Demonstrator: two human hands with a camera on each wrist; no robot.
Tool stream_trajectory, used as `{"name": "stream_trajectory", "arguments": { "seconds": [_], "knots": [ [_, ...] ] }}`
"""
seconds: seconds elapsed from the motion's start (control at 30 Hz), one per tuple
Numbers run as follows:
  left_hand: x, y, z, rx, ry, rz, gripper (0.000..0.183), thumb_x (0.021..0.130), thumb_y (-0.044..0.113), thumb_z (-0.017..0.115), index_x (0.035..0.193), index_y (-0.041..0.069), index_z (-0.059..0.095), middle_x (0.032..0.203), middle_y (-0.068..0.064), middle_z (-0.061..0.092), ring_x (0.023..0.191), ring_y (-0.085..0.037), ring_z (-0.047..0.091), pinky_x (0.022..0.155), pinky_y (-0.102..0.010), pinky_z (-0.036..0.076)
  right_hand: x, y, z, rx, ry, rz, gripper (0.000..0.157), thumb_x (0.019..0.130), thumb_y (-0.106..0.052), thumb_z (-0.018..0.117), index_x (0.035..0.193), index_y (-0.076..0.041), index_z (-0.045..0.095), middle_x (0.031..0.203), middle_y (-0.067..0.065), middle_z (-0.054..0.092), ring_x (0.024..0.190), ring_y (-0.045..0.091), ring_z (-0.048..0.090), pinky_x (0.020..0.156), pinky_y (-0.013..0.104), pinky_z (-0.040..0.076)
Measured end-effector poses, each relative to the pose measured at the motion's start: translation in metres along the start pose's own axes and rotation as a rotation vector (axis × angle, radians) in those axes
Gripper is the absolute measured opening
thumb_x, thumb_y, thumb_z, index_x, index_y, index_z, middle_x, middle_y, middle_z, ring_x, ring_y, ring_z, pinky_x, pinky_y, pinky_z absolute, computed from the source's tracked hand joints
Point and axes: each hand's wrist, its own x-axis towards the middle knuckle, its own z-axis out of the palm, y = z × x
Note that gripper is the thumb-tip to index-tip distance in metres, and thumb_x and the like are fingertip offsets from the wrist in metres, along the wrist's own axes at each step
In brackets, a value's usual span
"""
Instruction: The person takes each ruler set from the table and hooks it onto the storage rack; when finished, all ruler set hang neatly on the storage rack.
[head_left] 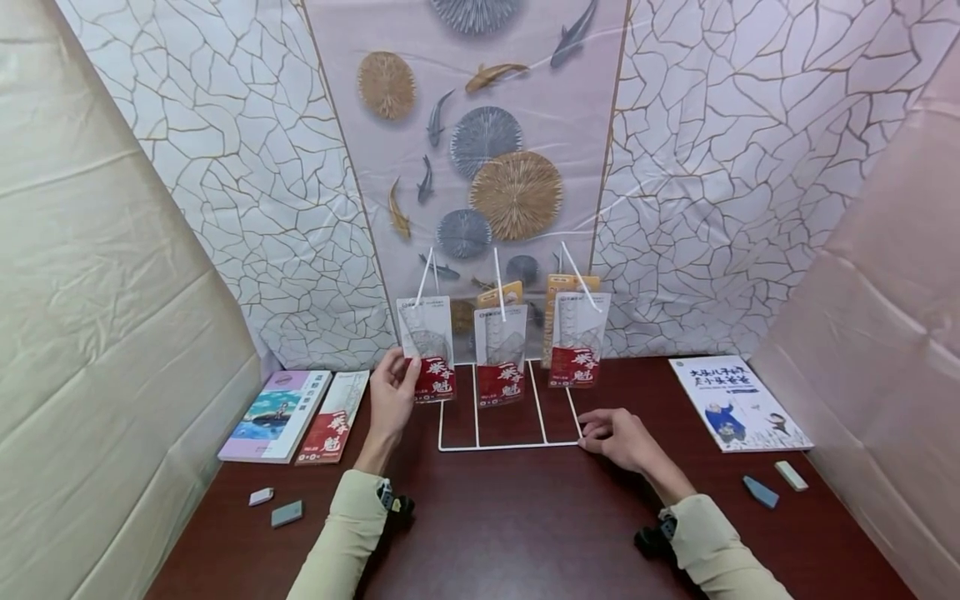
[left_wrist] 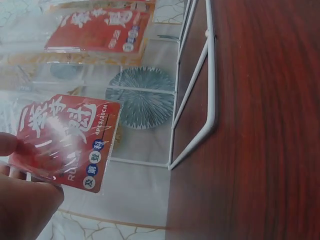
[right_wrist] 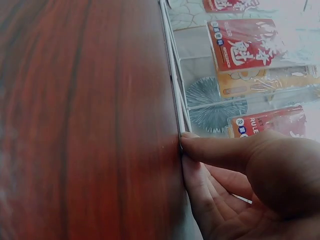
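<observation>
A white wire display rack [head_left: 510, 447] stands on the table, with three hooks bearing clear packets. At its left hook my left hand [head_left: 393, 398] pinches the lower left edge of a red-and-white ruler set packet [head_left: 433, 377]; the left wrist view shows the thumb over this packet's red label [left_wrist: 82, 145]. My right hand [head_left: 621, 437] pinches the rack's front right corner between thumb and fingers, close to the tabletop. More ruler set packets hang on the middle hook [head_left: 501, 379] and the right hook [head_left: 576, 362], with yellow packets [head_left: 550, 325] behind them.
At the left lie a purple-edged book [head_left: 277, 417] and another red-and-white ruler packet [head_left: 335, 421]. Two erasers [head_left: 287, 513] are nearer. To the right are a white picture book [head_left: 738, 404] and two more small erasers [head_left: 761, 492]. Patterned cloth [head_left: 690, 208] hangs close behind the rack.
</observation>
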Motion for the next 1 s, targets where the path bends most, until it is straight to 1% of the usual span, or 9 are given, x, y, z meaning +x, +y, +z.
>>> {"name": "stream_trajectory", "arguments": {
  "seconds": [0.13, 0.2, 0.33, 0.43, 0.5, 0.6, 0.77, 0.9, 1.0],
  "knots": [
    [0.000, 0.005, -0.001, 0.010, 0.004, -0.016, 0.024, 0.098, 0.001, 0.060, 0.117, -0.013, 0.059, 0.114, -0.036, 0.066, 0.104, -0.036, 0.066, 0.085, -0.019, 0.054, -0.001, 0.000, 0.001, 0.007, -0.005, -0.004, 0.037, 0.084, -0.012, 0.081, 0.118, -0.001, 0.071, 0.092, 0.007, 0.075, 0.084, 0.015, 0.072, 0.071, 0.019, 0.052],
    [0.000, 0.005, -0.003, 0.033, 0.006, -0.037, 0.024, 0.098, 0.001, 0.060, 0.118, -0.012, 0.059, 0.115, -0.035, 0.066, 0.106, -0.033, 0.066, 0.088, -0.017, 0.053, 0.000, 0.000, 0.001, 0.008, -0.003, 0.003, 0.037, 0.084, -0.013, 0.081, 0.118, -0.002, 0.071, 0.091, 0.006, 0.075, 0.083, 0.014, 0.072, 0.071, 0.019, 0.052],
    [0.001, -0.012, -0.014, 0.088, 0.006, -0.079, 0.028, 0.098, 0.004, 0.062, 0.123, -0.008, 0.061, 0.119, -0.030, 0.067, 0.108, -0.027, 0.065, 0.091, -0.015, 0.051, 0.000, 0.001, 0.001, 0.010, -0.007, 0.010, 0.038, 0.084, -0.013, 0.081, 0.119, -0.002, 0.071, 0.092, 0.006, 0.075, 0.084, 0.013, 0.071, 0.072, 0.018, 0.052],
    [0.000, -0.029, -0.029, 0.157, -0.011, -0.054, 0.029, 0.098, 0.007, 0.063, 0.125, -0.003, 0.063, 0.120, -0.025, 0.068, 0.110, -0.026, 0.066, 0.093, -0.013, 0.050, 0.001, 0.001, 0.001, 0.018, -0.012, 0.013, 0.038, 0.084, -0.013, 0.080, 0.120, -0.002, 0.070, 0.093, 0.006, 0.075, 0.084, 0.013, 0.072, 0.072, 0.018, 0.052],
    [-0.002, -0.034, -0.041, 0.237, -0.017, -0.014, 0.028, 0.098, 0.009, 0.063, 0.125, 0.002, 0.066, 0.119, -0.020, 0.071, 0.110, -0.026, 0.067, 0.093, -0.013, 0.050, 0.001, 0.001, 0.001, 0.019, -0.009, 0.011, 0.038, 0.084, -0.012, 0.080, 0.120, -0.002, 0.070, 0.092, 0.007, 0.075, 0.084, 0.014, 0.072, 0.072, 0.018, 0.052],
    [-0.006, -0.035, -0.063, 0.369, -0.017, 0.019, 0.025, 0.099, 0.009, 0.062, 0.123, 0.005, 0.069, 0.114, -0.013, 0.074, 0.108, -0.027, 0.069, 0.092, -0.022, 0.053, 0.001, 0.002, 0.000, 0.017, -0.001, 0.001, 0.037, 0.084, -0.010, 0.080, 0.119, -0.001, 0.070, 0.091, 0.008, 0.075, 0.083, 0.015, 0.072, 0.071, 0.019, 0.052],
    [-0.013, -0.030, -0.101, 0.660, -0.026, -0.044, 0.026, 0.097, 0.006, 0.062, 0.122, 0.005, 0.069, 0.117, -0.017, 0.072, 0.109, -0.034, 0.067, 0.094, -0.047, 0.055, 0.001, 0.002, 0.000, 0.009, 0.006, -0.009, 0.036, 0.084, -0.010, 0.080, 0.118, -0.001, 0.070, 0.090, 0.009, 0.075, 0.083, 0.017, 0.071, 0.070, 0.019, 0.052],
    [-0.018, -0.026, -0.124, 0.884, -0.136, -0.149, 0.030, 0.096, 0.009, 0.062, 0.126, 0.004, 0.067, 0.127, -0.023, 0.066, 0.109, -0.039, 0.067, 0.093, -0.054, 0.054, 0.001, 0.002, 0.000, 0.009, 0.005, -0.012, 0.036, 0.084, -0.010, 0.080, 0.118, -0.001, 0.070, 0.090, 0.008, 0.075, 0.083, 0.016, 0.071, 0.070, 0.019, 0.052],
    [-0.021, -0.024, -0.132, 0.994, -0.255, -0.190, 0.033, 0.096, 0.010, 0.061, 0.128, 0.003, 0.065, 0.117, -0.024, 0.068, 0.091, -0.034, 0.066, 0.085, -0.048, 0.053, 0.001, 0.003, 0.001, 0.012, 0.004, -0.013, 0.037, 0.084, -0.011, 0.080, 0.118, -0.001, 0.070, 0.090, 0.007, 0.075, 0.083, 0.016, 0.071, 0.070, 0.019, 0.051]
  ]
}}
